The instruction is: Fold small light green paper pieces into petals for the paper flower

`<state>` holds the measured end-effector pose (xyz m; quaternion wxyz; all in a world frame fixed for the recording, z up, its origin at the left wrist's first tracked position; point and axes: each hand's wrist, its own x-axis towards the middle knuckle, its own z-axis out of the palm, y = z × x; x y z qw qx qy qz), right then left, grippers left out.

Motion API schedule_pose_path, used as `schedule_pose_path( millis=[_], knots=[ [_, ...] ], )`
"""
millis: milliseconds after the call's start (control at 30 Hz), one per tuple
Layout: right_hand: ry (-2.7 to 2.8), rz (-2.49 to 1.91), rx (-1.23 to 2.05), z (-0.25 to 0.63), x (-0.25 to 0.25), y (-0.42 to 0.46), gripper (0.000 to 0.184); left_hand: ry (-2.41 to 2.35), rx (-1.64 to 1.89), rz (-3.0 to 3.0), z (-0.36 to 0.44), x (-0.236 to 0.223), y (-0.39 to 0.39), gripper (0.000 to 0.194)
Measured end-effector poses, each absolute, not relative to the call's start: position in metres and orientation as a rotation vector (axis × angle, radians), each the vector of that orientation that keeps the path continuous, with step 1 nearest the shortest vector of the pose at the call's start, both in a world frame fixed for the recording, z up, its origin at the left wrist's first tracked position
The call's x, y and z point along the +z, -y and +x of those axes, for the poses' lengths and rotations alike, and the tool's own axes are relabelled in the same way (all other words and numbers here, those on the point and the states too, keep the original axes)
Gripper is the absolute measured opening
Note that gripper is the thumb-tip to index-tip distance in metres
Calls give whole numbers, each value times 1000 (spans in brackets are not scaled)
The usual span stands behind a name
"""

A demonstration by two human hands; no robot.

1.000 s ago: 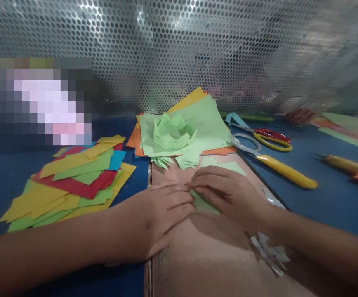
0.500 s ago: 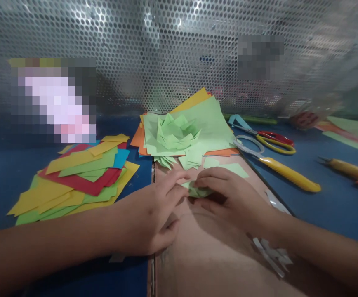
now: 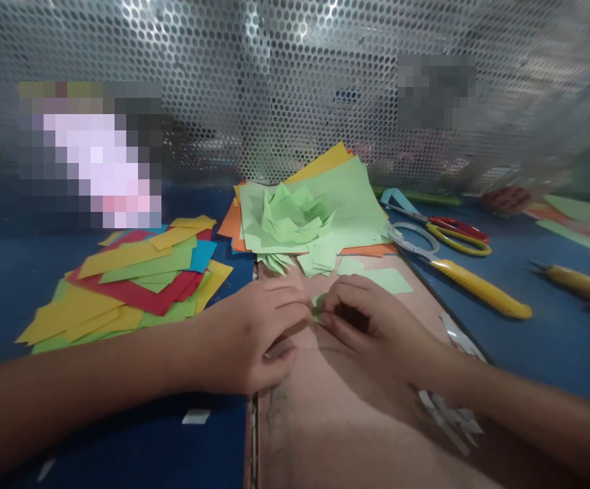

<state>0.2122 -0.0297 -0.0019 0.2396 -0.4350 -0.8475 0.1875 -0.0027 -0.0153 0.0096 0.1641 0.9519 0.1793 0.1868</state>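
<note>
Over the brown board [image 3: 346, 421], my right hand [image 3: 371, 319] pinches a small light-green paper piece [image 3: 318, 307] between thumb and fingertips. Most of the piece is hidden by the fingers. My left hand [image 3: 264, 329] lies to its left, fingers stretched together toward the paper's edge, with the thumb held apart from them. Whether the left fingertips press on the paper is hard to see. Just beyond the hands are folded green paper pieces [image 3: 319, 259]. A green folded-paper flower [image 3: 295, 216] sits on a stack of coloured sheets [image 3: 359, 204].
At left lies a pile of yellow, red, green and blue paper [image 3: 136, 278]. Red-and-yellow-handled scissors [image 3: 458, 234], a yellow-handled tool with a grey ring [image 3: 478, 288] and a yellow tool [image 3: 575, 280] lie at right. White scraps [image 3: 450, 418] are near my right forearm. A perforated metal sheet [image 3: 295, 88] stands behind.
The right thumb and fingers have closed into a tighter pinch, covering more of the green piece. My left hand has shifted slightly up. The view has moved a little.
</note>
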Motion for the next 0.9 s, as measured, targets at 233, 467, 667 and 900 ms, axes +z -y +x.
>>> schedule_pose_path(
  millis=[233,467,667,900],
  knots=[
    [2320,-1244,501,209,-3,27,12,-494,549,2712,-2,10,11,24],
    [2335,-1221,500,210,-3,29,13,-499,506,2702,-2,13,10,23],
    [2340,-1211,491,209,-4,27,16,-488,467,2700,-2,14,10,26],
    [2322,-1216,497,209,-4,27,16,-492,459,2729,-2,13,10,26]
  ],
)
